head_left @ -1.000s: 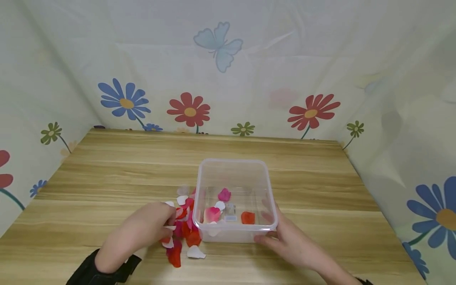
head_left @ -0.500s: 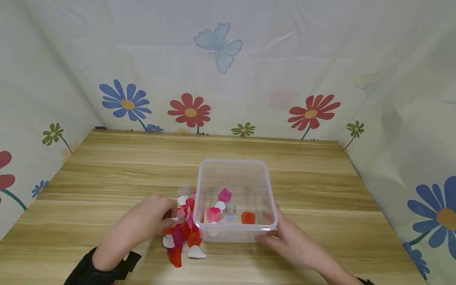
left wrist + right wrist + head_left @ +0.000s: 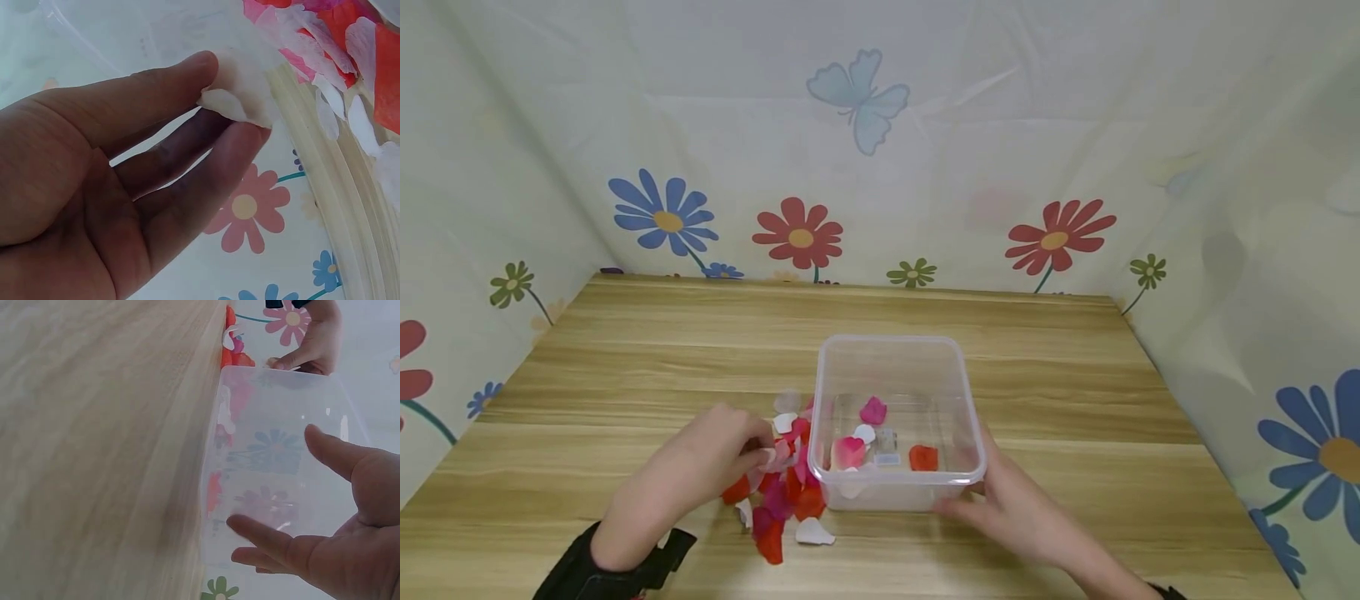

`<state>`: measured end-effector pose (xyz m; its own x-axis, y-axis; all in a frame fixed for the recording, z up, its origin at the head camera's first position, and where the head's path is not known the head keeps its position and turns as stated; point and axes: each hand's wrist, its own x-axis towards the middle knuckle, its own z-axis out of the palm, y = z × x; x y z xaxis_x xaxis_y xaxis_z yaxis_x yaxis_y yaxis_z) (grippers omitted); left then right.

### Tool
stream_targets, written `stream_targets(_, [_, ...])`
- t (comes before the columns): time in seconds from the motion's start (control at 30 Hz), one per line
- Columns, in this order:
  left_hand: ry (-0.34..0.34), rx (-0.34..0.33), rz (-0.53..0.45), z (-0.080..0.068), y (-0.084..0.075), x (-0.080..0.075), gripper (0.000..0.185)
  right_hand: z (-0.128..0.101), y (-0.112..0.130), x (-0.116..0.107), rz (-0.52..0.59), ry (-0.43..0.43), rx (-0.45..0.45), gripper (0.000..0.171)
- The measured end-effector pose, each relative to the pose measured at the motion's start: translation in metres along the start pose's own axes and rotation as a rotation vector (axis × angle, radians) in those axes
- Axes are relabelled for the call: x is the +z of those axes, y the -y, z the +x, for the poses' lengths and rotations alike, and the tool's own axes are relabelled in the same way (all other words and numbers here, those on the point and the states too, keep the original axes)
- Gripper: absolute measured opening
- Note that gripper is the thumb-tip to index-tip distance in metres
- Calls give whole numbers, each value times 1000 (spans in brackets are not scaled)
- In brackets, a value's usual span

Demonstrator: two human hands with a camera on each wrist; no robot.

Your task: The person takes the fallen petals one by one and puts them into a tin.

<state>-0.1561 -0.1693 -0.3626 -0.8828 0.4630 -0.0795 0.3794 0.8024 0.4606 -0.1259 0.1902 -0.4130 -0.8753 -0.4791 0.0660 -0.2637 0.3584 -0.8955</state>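
one thin white petal (image 3: 240, 103) pinched by left hand (image 3: 715, 454).

Left hand (image 3: 718, 454): shifted slightly toward the person and off the table, now pinching a white petal (image 3: 240, 94) between thumb and fingertips. Petal pile (image 3: 778, 492): loose pieces rearranged; an orange-red petal (image 3: 735, 490) now exposed at the left edge, beneath the hand.

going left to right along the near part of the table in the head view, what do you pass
left hand → loose pile of petals → clear plastic box → right hand
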Motion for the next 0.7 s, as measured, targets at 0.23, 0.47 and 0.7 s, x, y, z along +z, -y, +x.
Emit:
stream_targets(0.23, [-76,-2,-61,2,-4,-1,12,4,-3,3,47,-17,-27,114])
stream_targets(0.47, [-139,-5,-65,5,-9,-3,12,0,-4,6,31,-21,-71,108])
stream_targets(0.7, [-203,-19,-85,7,-14,-2,13,-6,1,6,-8,-32,-46,99])
